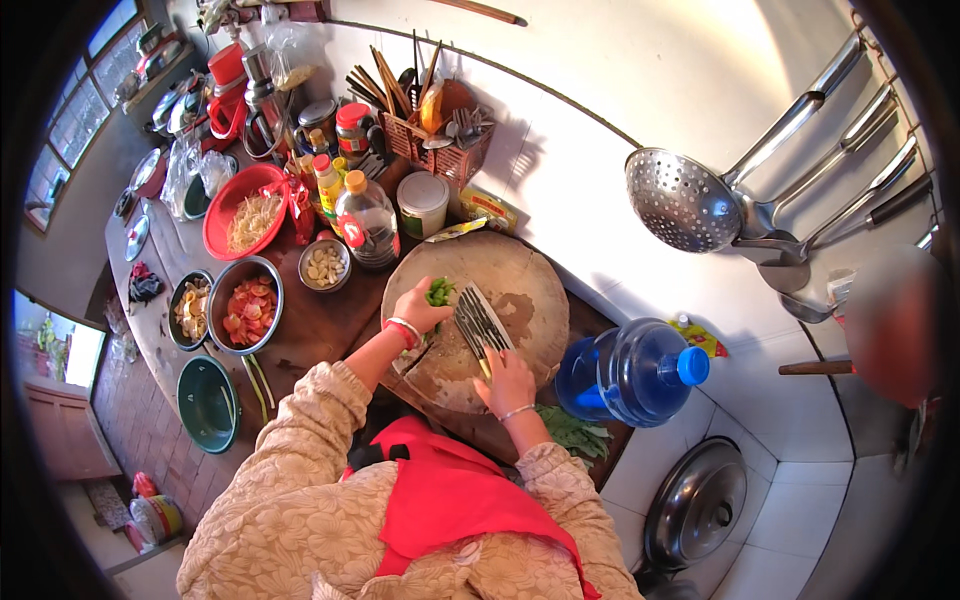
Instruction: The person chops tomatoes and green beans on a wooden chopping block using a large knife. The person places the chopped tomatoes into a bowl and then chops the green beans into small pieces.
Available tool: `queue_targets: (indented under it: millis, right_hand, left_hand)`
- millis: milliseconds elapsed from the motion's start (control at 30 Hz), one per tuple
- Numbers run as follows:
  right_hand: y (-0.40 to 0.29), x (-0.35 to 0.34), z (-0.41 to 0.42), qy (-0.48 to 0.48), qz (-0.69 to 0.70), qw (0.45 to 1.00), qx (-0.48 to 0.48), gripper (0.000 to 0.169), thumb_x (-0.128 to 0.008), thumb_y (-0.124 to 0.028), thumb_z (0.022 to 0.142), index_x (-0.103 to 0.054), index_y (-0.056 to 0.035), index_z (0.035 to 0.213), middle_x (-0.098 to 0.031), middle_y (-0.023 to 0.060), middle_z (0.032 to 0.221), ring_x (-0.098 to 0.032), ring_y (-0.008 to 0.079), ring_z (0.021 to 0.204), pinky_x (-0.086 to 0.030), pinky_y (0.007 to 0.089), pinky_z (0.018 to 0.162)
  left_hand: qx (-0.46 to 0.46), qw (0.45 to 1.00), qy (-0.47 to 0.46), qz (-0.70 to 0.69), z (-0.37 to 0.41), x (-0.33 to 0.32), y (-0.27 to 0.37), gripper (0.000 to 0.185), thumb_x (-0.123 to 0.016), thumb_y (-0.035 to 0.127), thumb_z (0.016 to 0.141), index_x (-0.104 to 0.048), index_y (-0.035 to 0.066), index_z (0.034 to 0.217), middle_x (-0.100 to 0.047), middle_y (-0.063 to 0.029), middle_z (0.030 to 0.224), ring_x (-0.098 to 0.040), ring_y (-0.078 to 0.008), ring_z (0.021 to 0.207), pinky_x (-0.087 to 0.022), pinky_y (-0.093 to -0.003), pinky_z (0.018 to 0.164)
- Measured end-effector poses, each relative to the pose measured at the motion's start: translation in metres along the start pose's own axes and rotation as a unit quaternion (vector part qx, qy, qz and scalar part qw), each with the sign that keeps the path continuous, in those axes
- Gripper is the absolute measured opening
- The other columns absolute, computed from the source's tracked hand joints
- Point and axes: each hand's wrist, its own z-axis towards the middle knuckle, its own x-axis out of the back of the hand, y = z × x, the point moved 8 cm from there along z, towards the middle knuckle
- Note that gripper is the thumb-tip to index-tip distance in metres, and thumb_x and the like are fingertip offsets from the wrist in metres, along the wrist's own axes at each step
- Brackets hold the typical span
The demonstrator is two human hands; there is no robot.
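Observation:
My left hand (422, 306) is closed around chopped green vegetable (441, 291) above the left part of a round wooden chopping board (480, 259). In my right hand (507, 381) is the handle of a kitchen cleaver (480, 319). Its broad blade lies over the middle of the board, close beside the greens, with its far end pointing away from me. The board's surface has a damp patch and a split near its left edge. Green leaves (574, 433) lie beside the board, by my right wrist. How much my left palm holds is hidden by the fingers.
Left of the board stand a steel bowl of sliced tomatoes (246, 307), a small bowl of garlic cloves (325, 265), a green bowl (208, 405) and a red basin (225, 217). Bottles (366, 217) crowd the back edge. A large water bottle (626, 375) is close on the right.

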Motion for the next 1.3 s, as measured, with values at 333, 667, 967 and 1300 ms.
queue_targets:
  millis: [333, 667, 967, 1300]
  right_hand:
    - [0.084, 0.013, -0.035, -0.003, -0.004, 0.991, -0.134, 0.045, -0.062, -0.014, 0.068, -0.057, -0.0118, 0.113, -0.061, 0.0119, 0.089, -0.059, 0.0319, 0.081, -0.049, 0.0422, 0.068]
    - [0.067, 0.01, 0.009, -0.02, 0.192, 0.963, -0.186, 0.037, -0.059, -0.022, 0.08, -0.057, -0.01, 0.115, -0.064, 0.0186, 0.096, -0.062, 0.0359, 0.088, -0.049, 0.042, 0.077]
    - [0.054, -0.014, 0.018, -0.081, 0.192, 0.965, -0.161, 0.037, -0.058, -0.028, 0.083, -0.057, -0.0107, 0.116, -0.064, 0.0191, 0.096, -0.062, 0.0358, 0.088, -0.049, 0.0417, 0.078]
    - [0.067, -0.025, 0.012, -0.12, 0.197, 0.95, -0.212, 0.038, -0.055, -0.03, 0.085, -0.053, -0.0104, 0.119, -0.064, 0.0212, 0.094, -0.062, 0.0376, 0.086, -0.049, 0.0438, 0.077]
  left_hand:
    - [-0.124, 0.913, -0.149, 0.358, -0.005, -0.077, 0.024, 0.079, -0.064, 0.029, 0.073, -0.029, 0.007, 0.14, -0.029, -0.0198, 0.143, -0.029, -0.0364, 0.131, -0.021, -0.0467, 0.11]
    - [-0.141, 0.907, -0.171, 0.359, -0.026, -0.039, 0.04, 0.089, -0.061, 0.046, 0.073, -0.024, 0.004, 0.143, -0.023, -0.024, 0.146, -0.02, -0.0365, 0.137, -0.012, -0.0459, 0.113]
    - [-0.205, 0.892, -0.111, 0.386, -0.027, -0.062, 0.036, 0.087, -0.064, 0.046, 0.072, -0.031, -0.002, 0.138, -0.027, -0.0219, 0.144, -0.025, -0.0359, 0.134, -0.015, -0.0456, 0.113]
    - [-0.118, 0.947, -0.046, 0.295, -0.02, -0.061, 0.05, 0.068, -0.06, 0.038, 0.081, -0.037, 0.001, 0.134, -0.035, -0.0213, 0.139, -0.032, -0.0338, 0.131, -0.016, -0.0457, 0.112]
